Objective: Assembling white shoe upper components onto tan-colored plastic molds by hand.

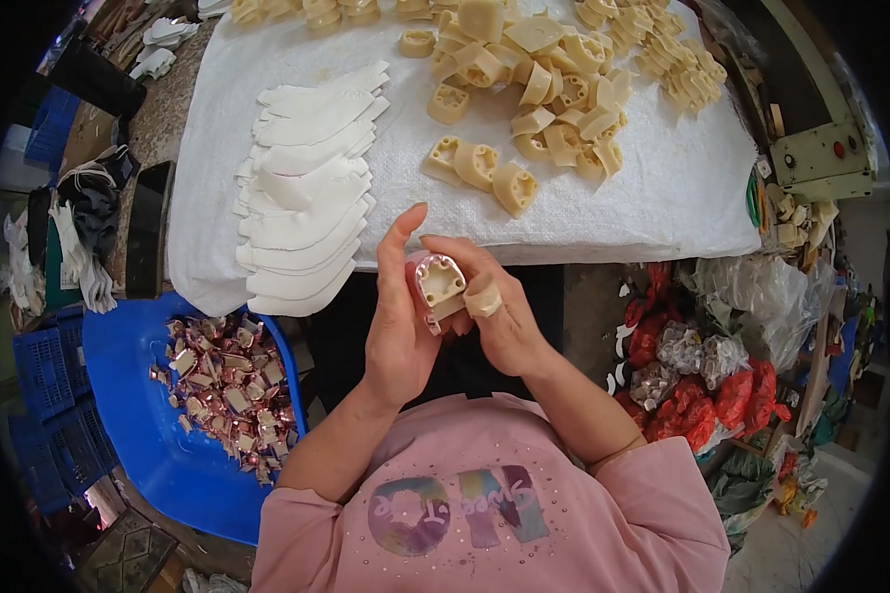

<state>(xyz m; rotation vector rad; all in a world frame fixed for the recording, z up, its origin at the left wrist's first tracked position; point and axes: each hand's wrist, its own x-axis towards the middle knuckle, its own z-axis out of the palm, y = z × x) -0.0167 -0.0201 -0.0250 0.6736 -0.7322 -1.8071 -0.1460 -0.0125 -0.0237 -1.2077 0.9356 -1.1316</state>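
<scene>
Between my two hands, just in front of the table edge, is a cream block shoe heel (442, 280) with its hollow end turned up. A shiny pink cover strip wraps around its side, and a loose end hangs at the bottom. My left hand (394, 321) grips the heel from the left, with one finger stretched upward. From the right, my right hand (499, 321) closes on it, a band of pale tape around one digit. On the table lie a fanned stack of white-backed cover pieces (307, 193) and a heap of bare cream heels (564, 89).
At left, a blue tub (133, 395) holds many pink metallic covered heels (235, 390). White cloth (405, 128) covers the table. On the right are red plastic bags (697, 410), clear plastic sheeting and a greenish machine box (821, 158). Blue crates (54, 366) stand far left.
</scene>
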